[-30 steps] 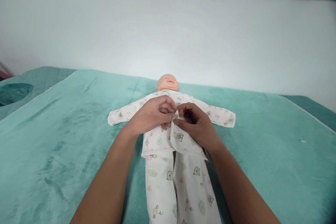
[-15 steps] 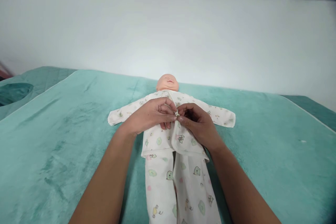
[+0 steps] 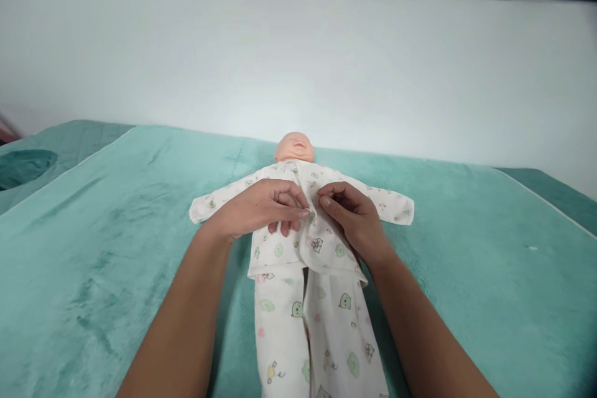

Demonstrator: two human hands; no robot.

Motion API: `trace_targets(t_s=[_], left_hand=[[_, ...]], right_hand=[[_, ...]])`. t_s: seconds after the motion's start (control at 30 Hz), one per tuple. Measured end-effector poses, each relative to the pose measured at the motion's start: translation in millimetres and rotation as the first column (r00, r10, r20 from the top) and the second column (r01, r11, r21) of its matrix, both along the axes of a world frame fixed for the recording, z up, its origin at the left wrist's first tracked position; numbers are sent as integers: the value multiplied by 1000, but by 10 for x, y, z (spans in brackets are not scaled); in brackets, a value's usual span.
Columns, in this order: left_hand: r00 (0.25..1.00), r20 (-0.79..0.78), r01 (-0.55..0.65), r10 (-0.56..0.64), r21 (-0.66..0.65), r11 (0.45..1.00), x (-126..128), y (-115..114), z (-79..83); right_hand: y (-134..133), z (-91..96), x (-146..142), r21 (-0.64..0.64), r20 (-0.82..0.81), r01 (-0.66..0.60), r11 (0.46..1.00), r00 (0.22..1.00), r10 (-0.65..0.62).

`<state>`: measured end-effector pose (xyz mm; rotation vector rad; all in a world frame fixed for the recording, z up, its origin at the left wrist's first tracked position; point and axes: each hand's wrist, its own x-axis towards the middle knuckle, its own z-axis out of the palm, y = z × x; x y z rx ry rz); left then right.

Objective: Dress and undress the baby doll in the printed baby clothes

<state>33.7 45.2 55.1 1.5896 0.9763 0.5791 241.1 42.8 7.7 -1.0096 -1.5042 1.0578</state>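
The doll [image 3: 295,147] is laid face up at the middle of the teal blanket [image 3: 116,230], clothed in a white printed top [image 3: 321,247] and matching trousers [image 3: 336,323], only its head left bare; the top's front edges are pinched together at the chest by the left hand [image 3: 254,208] and the right hand [image 3: 357,221], fingertips almost meeting. Wide bare blanket is seen beyond both sleeves; a pale wall [image 3: 298,62] is met just behind the head.
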Motion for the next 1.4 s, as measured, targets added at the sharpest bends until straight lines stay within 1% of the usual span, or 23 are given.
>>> trace_targets(t_s=[0.07,0.13,0.23,0.3,0.33,0.47,0.53,0.6,0.73,0.8,0.87,0.97,1.03,1.07,1.1,1.13,1.17,1.2,1.23,1.27,1.3,1.33,1.4], left_hand=[[998,-49,29,-28,16,999,-23,-14,23],[999,-49,1,1,47,999,-31,-70,7],[983,-24,-175,181,159,972,-5,-289,-134],[951,-43,-282,306,280,918,29,-521,-293],[937,-61,-304,345,345,888,49,-650,-379],[866,-142,-307,479,604,735,150,-1091,-636],[802,-181,-297,569,705,644,204,-1207,-679],[750,-205,-271,628,771,576,238,-1260,-676],[758,-164,-261,631,811,524,221,-1302,-650],[769,-111,-318,629,788,528,192,-1330,-658],[782,-68,-383,619,732,564,169,-1366,-669],[831,-43,-415,554,616,670,137,-1410,-657],[862,-51,-407,505,523,749,82,-1396,-634],[862,-54,-421,505,479,770,32,-1365,-626],[842,-50,-461,537,449,766,-38,-1314,-624],[794,-45,-530,606,436,727,-129,-1243,-633],[716,-42,-613,697,440,656,-238,-1155,-652],[605,-39,-696,795,460,552,-360,-1056,-682],[474,-61,-756,878,484,441,-489,-951,-720],[368,-116,-774,923,512,373,-615,-850,-764],[310,-192,-757,931,542,364,-729,-757,-810],[289,-265,-723,920,569,391,-824,-678,-853],[290,-380,-631,878,614,474,-942,-565,-922]], right_hand=[[-36,27,30,34,44,36,999,998,-37],[-132,46,76,105,148,27,994,988,-42],[-391,12,163,268,395,-126,955,919,10],[-596,-62,212,351,522,-203,914,853,-11],[-690,-107,229,378,557,-202,904,829,-48],[-908,-249,240,458,591,-90,884,774,-227],[-925,-260,233,508,595,-87,857,755,-276],[-914,-228,240,544,600,-115,831,746,-290],[-890,-95,306,567,599,-129,813,742,-301],[-891,-43,340,571,595,-118,812,741,-311],[-906,-25,359,542,633,-168,823,726,-269],[-947,-37,370,448,704,-291,845,698,-132],[-950,-27,403,378,691,-321,868,722,-34],[-928,-13,440,342,672,-317,885,740,5],[-884,2,496,301,656,-303,904,754,34],[-816,14,573,267,647,-272,924,762,37],[-723,15,673,248,645,-213,945,764,3],[-610,0,796,248,652,-122,961,755,-73],[-485,-33,936,273,659,-1,962,729,-186],[-356,-84,1087,305,668,138,942,674,-315],[-233,-148,1239,338,683,282,898,583,-440],[-123,-220,1381,349,712,383,855,485,-508],[36,-360,1593,264,799,478,838,378,-467]])
